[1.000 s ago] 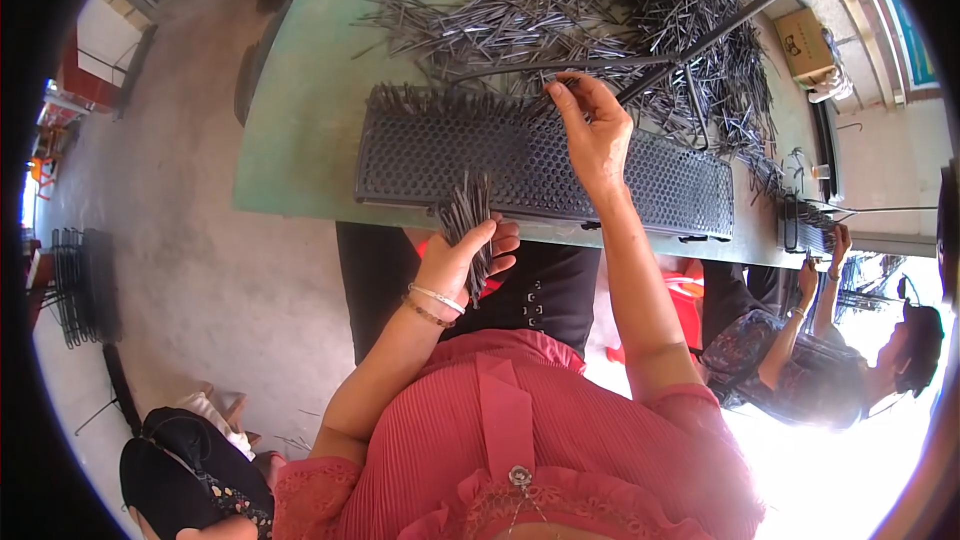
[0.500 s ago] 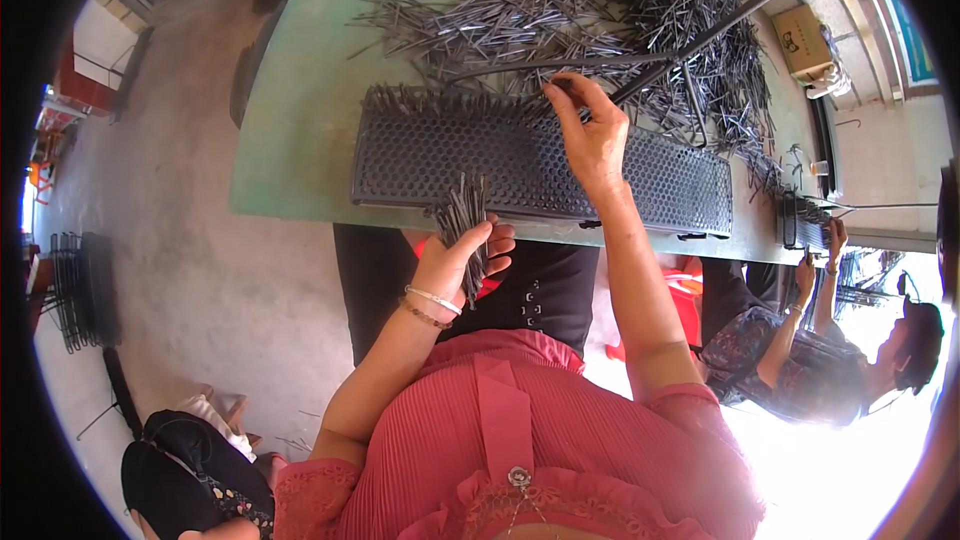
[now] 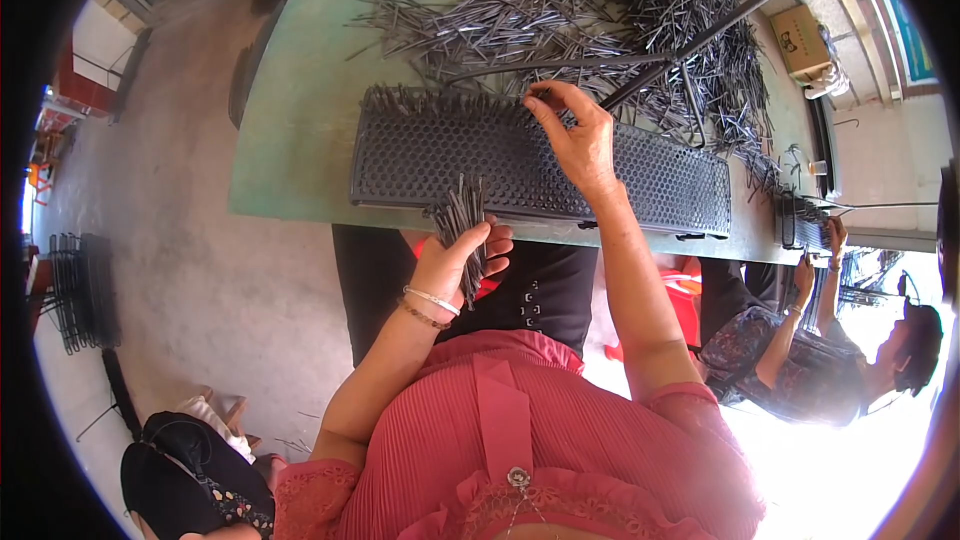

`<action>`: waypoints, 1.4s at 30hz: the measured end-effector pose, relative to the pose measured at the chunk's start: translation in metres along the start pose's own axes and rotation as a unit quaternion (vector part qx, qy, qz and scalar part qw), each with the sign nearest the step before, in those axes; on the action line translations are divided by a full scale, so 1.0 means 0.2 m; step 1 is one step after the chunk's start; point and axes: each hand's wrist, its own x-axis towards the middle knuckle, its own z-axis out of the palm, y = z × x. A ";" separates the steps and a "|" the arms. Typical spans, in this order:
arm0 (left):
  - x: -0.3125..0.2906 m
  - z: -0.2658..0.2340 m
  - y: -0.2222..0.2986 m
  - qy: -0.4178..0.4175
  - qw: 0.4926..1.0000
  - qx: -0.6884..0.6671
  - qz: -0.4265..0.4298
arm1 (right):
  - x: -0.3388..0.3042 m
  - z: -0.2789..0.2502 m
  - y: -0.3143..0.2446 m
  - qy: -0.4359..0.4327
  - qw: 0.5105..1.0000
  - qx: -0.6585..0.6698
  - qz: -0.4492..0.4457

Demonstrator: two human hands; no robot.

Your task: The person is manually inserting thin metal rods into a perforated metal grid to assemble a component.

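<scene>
A long black tray (image 3: 450,165) full of round holes lies along the near edge of the table. Short dark sticks (image 3: 430,103) stand upright in its far rows, mostly on the left half. My left hand (image 3: 462,252) is closed around a bundle of thin black sticks (image 3: 462,215) just in front of the tray. Over the tray's far edge, my right hand (image 3: 578,135) pinches thumb and forefinger together at the row of standing sticks. Whatever lies between those fingertips is too small to make out.
A big heap of loose black sticks (image 3: 560,10) covers the far side of the green table (image 3: 290,140). A dark metal bar (image 3: 740,15) slants over it. On the right, another person (image 3: 800,355) works at a similar tray (image 3: 800,225). A cardboard box (image 3: 800,43) stands at the back right.
My right hand has shifted a little left along the tray's far edge. My left hand stays in place with its bundle of sticks.
</scene>
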 end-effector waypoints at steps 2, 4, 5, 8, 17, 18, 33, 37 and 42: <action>0.00 0.00 0.00 0.000 1.000 0.000 -0.001 | 0.00 0.00 0.00 0.002 1.000 0.002 -0.002; 0.00 0.00 0.00 -0.001 1.000 -0.001 -0.001 | 0.00 0.00 0.00 0.004 1.000 0.004 -0.004; 0.00 0.00 0.00 -0.001 1.000 -0.001 -0.001 | 0.00 0.00 0.00 0.004 1.000 0.003 -0.003; -0.01 0.01 0.00 -0.004 1.000 0.001 0.002 | 0.00 0.00 0.00 0.009 1.000 0.000 -0.007; -0.02 0.03 0.00 -0.021 0.999 0.038 -0.012 | -0.02 0.02 0.04 0.015 0.993 -0.082 -0.086; -0.02 0.03 0.01 -0.022 0.999 0.039 -0.012 | -0.03 0.02 0.05 0.024 0.995 -0.073 -0.068; 0.01 0.04 0.00 -0.047 0.998 0.014 -0.035 | -0.03 0.02 0.10 0.079 0.966 -0.191 -0.153; 0.02 0.03 -0.01 -0.040 0.999 0.023 -0.018 | -0.02 0.03 0.08 0.075 0.963 -0.203 -0.160; 0.01 0.03 -0.01 -0.031 0.999 0.031 -0.009 | 0.00 0.03 0.05 0.068 0.954 -0.238 -0.170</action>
